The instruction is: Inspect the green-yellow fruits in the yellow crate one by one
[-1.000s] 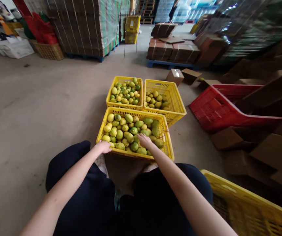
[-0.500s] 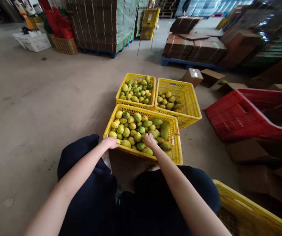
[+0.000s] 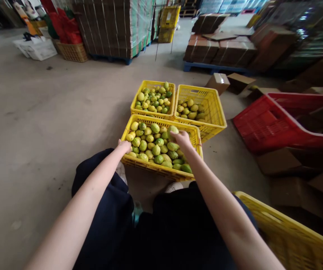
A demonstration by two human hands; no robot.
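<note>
In front of my knees is a yellow plastic crate (image 3: 161,175) full of green and yellow lemons (image 3: 156,150). My right hand (image 3: 183,138) is closed around one greenish-yellow lemon (image 3: 173,131), over the right half of that crate. At the crate's left side, my left hand (image 3: 125,146) is closed over the rim, its fingertips beside the lemons and partly hidden. Touching the far side of this crate are a second lemon-filled crate (image 3: 132,107) and a partly filled crate (image 3: 216,108) with lemons at its left.
To the right stand a large red crate (image 3: 251,123) and open cardboard boxes (image 3: 279,164). Another yellow crate (image 3: 285,225) is by my right leg. Further off are stacked cartons on a blue pallet (image 3: 215,68), a wrapped pallet load (image 3: 105,30) and a white basket (image 3: 41,50).
My right hand has come up from among the lemons and moved a little away from me, with one lemon now in it. My left hand has slid forward along the crate's left rim.
</note>
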